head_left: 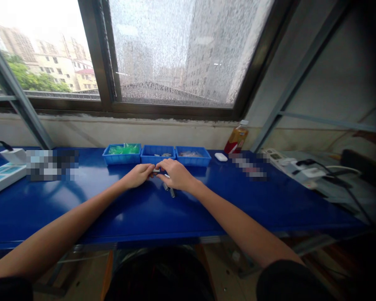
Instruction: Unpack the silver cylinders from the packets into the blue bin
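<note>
Over the blue table, my left hand pinches a small pale cylinder between thumb and fingers. My right hand is curled at the cylinder's other end, its fingertips close against those of my left hand. What the right fingers grip is too small to make out. Beneath the right hand, a few short grey metal cylinders lie on the tabletop, partly covered by the hand.
Behind my hands stand three blue bins: one with green pieces, a middle one with small metal parts, one with clear pieces. A white case and a drink bottle stand right. Power strips lie at the left and right.
</note>
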